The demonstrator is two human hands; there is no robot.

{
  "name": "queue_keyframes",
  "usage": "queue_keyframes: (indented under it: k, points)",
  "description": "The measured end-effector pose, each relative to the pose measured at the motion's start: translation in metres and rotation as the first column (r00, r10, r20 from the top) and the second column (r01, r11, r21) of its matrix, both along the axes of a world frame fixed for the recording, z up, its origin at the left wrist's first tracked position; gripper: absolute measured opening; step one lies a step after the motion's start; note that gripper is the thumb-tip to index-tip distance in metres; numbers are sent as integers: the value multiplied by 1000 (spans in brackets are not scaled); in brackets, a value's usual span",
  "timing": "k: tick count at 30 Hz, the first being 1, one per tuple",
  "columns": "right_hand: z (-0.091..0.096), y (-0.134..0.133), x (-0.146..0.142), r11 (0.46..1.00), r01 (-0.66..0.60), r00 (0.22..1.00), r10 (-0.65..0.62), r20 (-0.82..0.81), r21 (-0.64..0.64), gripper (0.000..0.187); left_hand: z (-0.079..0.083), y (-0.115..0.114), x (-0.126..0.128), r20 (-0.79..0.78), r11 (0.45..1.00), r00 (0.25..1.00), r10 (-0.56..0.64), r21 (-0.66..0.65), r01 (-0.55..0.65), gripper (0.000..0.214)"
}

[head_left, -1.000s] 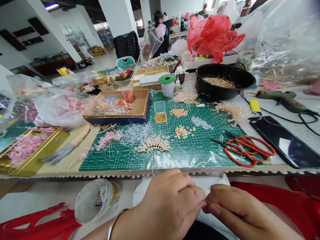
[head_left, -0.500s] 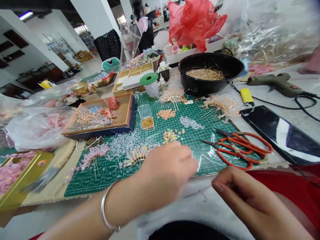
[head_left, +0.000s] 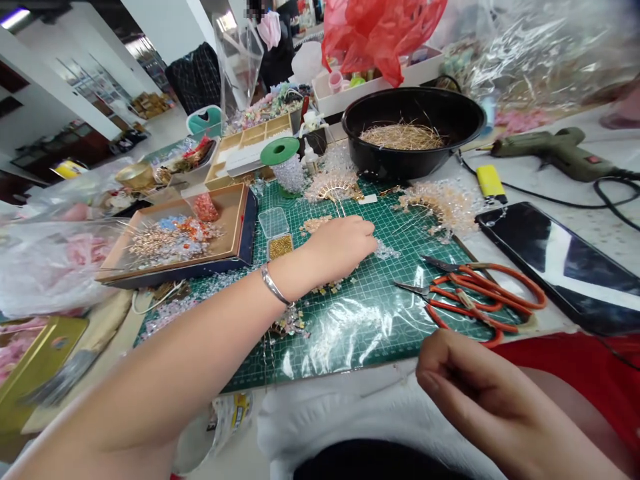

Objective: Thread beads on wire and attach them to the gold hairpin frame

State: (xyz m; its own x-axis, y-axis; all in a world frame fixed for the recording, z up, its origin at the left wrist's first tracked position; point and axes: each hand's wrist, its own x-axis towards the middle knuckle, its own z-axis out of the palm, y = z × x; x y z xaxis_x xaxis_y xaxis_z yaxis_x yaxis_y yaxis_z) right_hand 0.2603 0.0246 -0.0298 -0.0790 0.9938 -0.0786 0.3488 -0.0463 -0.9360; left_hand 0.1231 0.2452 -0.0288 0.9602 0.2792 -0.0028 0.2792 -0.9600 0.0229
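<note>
My left hand [head_left: 337,247], wearing a silver bangle [head_left: 274,285], reaches over the green cutting mat [head_left: 370,327]. Its fingers curl down at a small pile of clear beads [head_left: 388,251]; the fingertips are hidden, so I cannot see what they hold. Peach beads [head_left: 314,225] lie just behind this hand, and a small clear box of gold beads [head_left: 281,247] stands to its left. Near the mat's front edge, my right hand [head_left: 463,380] is closed, thumb against curled index finger. Anything inside that pinch is too small or hidden to name.
Red-handled cutting tools [head_left: 493,287] lie right of the mat, beside a dark phone [head_left: 560,260]. Behind are beaded hair ornaments [head_left: 440,203], a black bowl [head_left: 357,150] of thin gold wires and a glue gun [head_left: 555,150]. An open box [head_left: 240,230] of beaded pieces stands left.
My left hand has moved forward from the mat's front edge to the clear beads. My right hand stays closed in nearly the same place. The view has shifted slightly.
</note>
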Motion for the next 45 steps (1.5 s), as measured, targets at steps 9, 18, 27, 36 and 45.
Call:
queue_keyframes:
  k: [9, 18, 27, 36, 45]
  points:
    - [0, -7, -4, 980, 165, 986, -164, -23, 115, 31, 51, -66, -26, 218, 457, 774, 595, -884, -102, 10]
    - [6, -28, -45, 922, 209, 972, -232, 34, 326, 22, 26, -168, -70, -103, -265, 494, 863, -926, 270, 14]
    - [10, -36, -60, 907, 188, 968, -236, 83, 377, 23, 31, -182, -84, -81, -281, 458, 885, -878, 387, 27]
    - [16, -31, -52, 901, 31, 972, -128, 198, 432, 21, 35, -186, -86, -28, -212, 464, 885, -913, 348, 26]
    - [10, -21, -49, 978, 83, 996, -84, -3, 191, 8, 39, -182, -87, 578, 871, 713, 396, -483, -93, 19]
